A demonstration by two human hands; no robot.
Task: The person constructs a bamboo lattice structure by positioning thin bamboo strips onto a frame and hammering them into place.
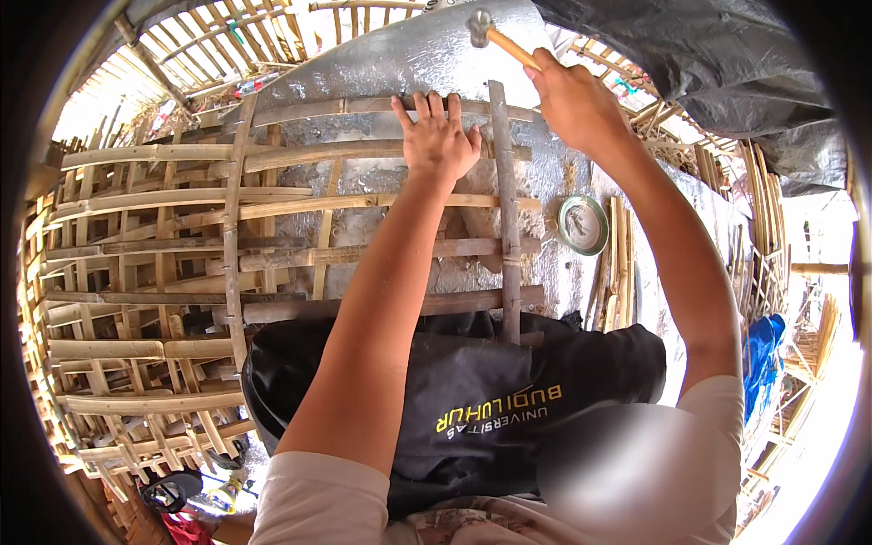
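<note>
My right hand (pixel 581 107) is closed round the wooden handle of a hammer (pixel 510 45), raised at the far side with its metal head to the left. My left hand (pixel 438 136) lies with fingers spread over the far slats of a bamboo lattice frame (pixel 363 202). Its fingertips reach the farthest slat (pixel 363 106). Several horizontal slats cross an upright strip (pixel 505 209) on the right and another strip (pixel 235 236) on the left. Black cloth (pixel 454 381) covers my lap and meets the frame's near edge.
A green-rimmed dish (pixel 582 225) with small pieces inside sits right of the frame, beside loose bamboo strips (pixel 619 263). Silvery sheeting (pixel 381 64) lies beneath. More bamboo lattice (pixel 136 272) stacks up at left. Black plastic (pixel 754 73) hangs at far right; blue plastic (pixel 763 359) lies below.
</note>
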